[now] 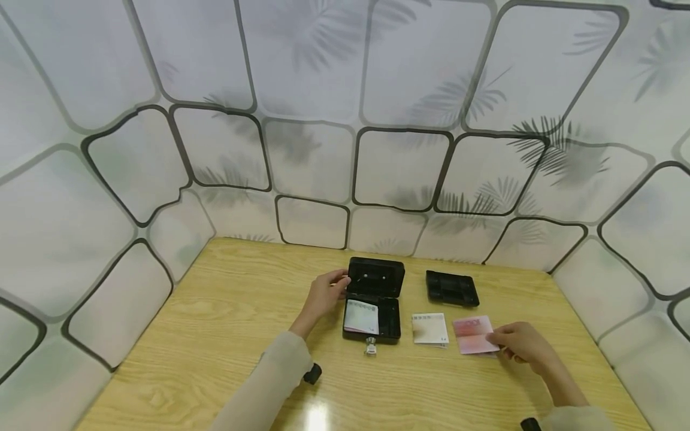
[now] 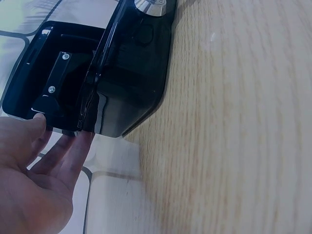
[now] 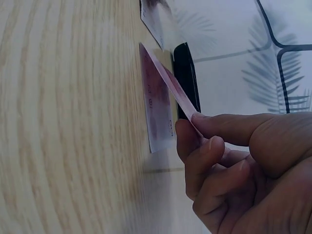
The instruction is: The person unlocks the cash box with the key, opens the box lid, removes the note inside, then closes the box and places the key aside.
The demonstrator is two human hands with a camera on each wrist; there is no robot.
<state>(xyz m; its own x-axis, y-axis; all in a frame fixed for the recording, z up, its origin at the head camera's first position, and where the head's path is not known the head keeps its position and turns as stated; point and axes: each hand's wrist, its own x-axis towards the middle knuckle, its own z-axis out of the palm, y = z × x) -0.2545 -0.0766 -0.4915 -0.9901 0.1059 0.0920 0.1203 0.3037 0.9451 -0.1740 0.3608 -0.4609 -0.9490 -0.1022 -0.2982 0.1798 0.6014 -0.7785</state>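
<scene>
A small black cash box (image 1: 389, 320) stands with its lid (image 1: 385, 287) raised. A folded banknote (image 1: 362, 317) lies in its left part. My left hand (image 1: 325, 293) grips the lid's left edge; in the left wrist view the thumb is at the inner side and the fingers are behind. Over at the right, my right hand (image 1: 524, 343) pinches a pink folded banknote (image 1: 471, 334) between thumb and index finger. The right wrist view shows the pinched pink half (image 3: 168, 80) lifted at an angle, with another half or note (image 3: 158, 117) below it.
A pale folded banknote (image 1: 429, 329) lies between the box and the pink one. Behind them sits a black tray (image 1: 451, 288). A silver lock (image 1: 371, 346) sticks out at the box's front. Patterned cloth walls (image 1: 312, 161) border the wooden table (image 1: 226, 335) at the back and sides.
</scene>
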